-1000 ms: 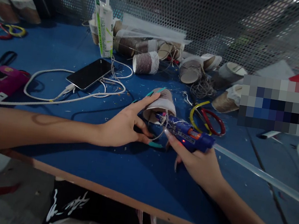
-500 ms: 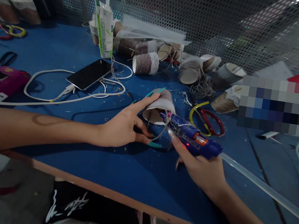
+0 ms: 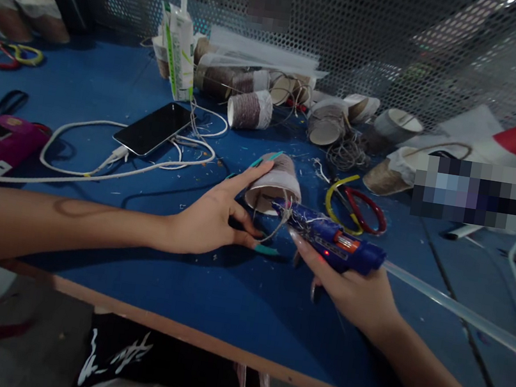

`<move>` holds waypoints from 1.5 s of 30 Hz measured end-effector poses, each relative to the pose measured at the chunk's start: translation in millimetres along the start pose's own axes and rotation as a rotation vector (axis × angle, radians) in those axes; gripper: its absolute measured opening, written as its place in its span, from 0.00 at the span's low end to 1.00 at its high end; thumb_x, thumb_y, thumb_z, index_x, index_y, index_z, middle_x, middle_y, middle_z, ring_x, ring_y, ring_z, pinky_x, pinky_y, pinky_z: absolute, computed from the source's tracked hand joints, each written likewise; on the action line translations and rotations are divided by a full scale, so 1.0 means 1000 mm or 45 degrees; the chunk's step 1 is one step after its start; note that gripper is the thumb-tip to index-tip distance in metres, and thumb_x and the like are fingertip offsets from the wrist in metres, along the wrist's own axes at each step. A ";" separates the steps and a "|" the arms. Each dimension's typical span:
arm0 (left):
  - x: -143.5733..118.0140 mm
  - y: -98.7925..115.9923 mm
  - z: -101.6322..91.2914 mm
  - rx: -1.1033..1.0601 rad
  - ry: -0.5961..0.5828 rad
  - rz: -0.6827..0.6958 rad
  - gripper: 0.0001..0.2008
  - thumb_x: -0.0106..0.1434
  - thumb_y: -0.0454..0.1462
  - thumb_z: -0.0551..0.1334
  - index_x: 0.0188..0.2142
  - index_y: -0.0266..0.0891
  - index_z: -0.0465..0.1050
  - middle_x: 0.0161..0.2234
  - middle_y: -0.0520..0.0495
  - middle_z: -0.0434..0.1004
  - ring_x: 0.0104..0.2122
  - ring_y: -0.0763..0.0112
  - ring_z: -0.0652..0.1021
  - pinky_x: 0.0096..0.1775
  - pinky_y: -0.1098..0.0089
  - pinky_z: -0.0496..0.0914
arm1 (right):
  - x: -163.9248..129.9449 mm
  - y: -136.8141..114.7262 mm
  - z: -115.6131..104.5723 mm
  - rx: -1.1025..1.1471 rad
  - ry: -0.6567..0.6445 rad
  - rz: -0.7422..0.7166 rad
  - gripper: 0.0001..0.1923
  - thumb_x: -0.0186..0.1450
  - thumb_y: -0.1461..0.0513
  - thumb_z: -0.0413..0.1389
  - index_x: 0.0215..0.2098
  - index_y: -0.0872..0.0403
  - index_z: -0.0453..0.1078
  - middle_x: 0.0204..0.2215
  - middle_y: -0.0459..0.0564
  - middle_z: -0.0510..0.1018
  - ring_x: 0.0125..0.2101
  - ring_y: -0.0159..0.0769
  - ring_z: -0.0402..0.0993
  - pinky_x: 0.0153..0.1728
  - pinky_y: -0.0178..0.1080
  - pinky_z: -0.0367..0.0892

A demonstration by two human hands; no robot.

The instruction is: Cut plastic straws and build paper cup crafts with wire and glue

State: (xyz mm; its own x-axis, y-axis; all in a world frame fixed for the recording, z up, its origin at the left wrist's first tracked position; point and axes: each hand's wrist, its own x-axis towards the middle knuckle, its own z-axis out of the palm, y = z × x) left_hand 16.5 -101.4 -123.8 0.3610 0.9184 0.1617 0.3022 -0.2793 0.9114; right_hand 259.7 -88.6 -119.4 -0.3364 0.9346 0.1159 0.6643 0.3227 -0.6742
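A paper cup wound with greyish cord under a white band lies tilted on the blue table, its mouth toward me. My left hand rests its index finger on the cup's side. Its thumb and another fingertip pinch a thin cord that loops up to the cup's rim. In my right hand is a blue glue gun, its nozzle at the lower right of the cup's mouth. Stringy glue clings to the gun, a red light glows on its side, and a long clear glue stick sticks out behind.
Scissors with red and yellow handles lie right of the cup. Behind are cord-wrapped cups, tangled cord and a drink carton. A phone with a white cable and a purple tool lie left.
The glue gun's nozzle has shifted slightly left and down at the cup's mouth. My left hand keeps its hold on the cup and cord. The view has moved a little.
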 end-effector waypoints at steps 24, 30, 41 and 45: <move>-0.003 -0.011 0.001 0.166 0.026 0.219 0.04 0.57 0.35 0.64 0.30 0.39 0.79 0.68 0.59 0.34 0.57 0.51 0.69 0.48 0.69 0.77 | -0.001 -0.033 -0.010 0.251 -0.115 0.287 0.18 0.55 0.49 0.60 0.16 0.51 0.65 0.07 0.41 0.64 0.10 0.31 0.63 0.15 0.35 0.65; -0.003 -0.010 0.000 0.259 0.057 0.292 0.04 0.57 0.35 0.65 0.29 0.40 0.80 0.67 0.60 0.38 0.61 0.50 0.61 0.50 0.69 0.76 | -0.002 -0.033 -0.008 0.241 -0.125 0.204 0.18 0.56 0.50 0.59 0.15 0.49 0.65 0.07 0.42 0.65 0.11 0.31 0.64 0.18 0.35 0.65; -0.004 -0.008 -0.001 0.375 0.105 0.237 0.03 0.56 0.36 0.66 0.30 0.42 0.80 0.67 0.60 0.40 0.63 0.51 0.58 0.56 0.63 0.71 | 0.003 -0.026 0.000 0.301 -0.187 0.162 0.14 0.58 0.54 0.57 0.19 0.50 0.66 0.17 0.45 0.74 0.17 0.34 0.71 0.19 0.37 0.68; -0.004 -0.001 0.000 0.373 0.152 0.205 0.04 0.56 0.35 0.65 0.29 0.42 0.80 0.66 0.58 0.46 0.63 0.50 0.57 0.58 0.55 0.67 | 0.004 -0.024 0.003 0.239 -0.125 0.079 0.13 0.58 0.56 0.57 0.18 0.50 0.66 0.16 0.45 0.73 0.19 0.34 0.73 0.23 0.37 0.70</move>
State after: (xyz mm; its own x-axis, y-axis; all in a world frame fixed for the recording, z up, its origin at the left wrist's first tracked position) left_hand 14.6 -105.1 -125.3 0.3243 0.8775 0.3532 0.4965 -0.4757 0.7260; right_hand 240.5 -92.8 -104.8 -0.3682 0.9297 0.0047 0.5529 0.2230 -0.8029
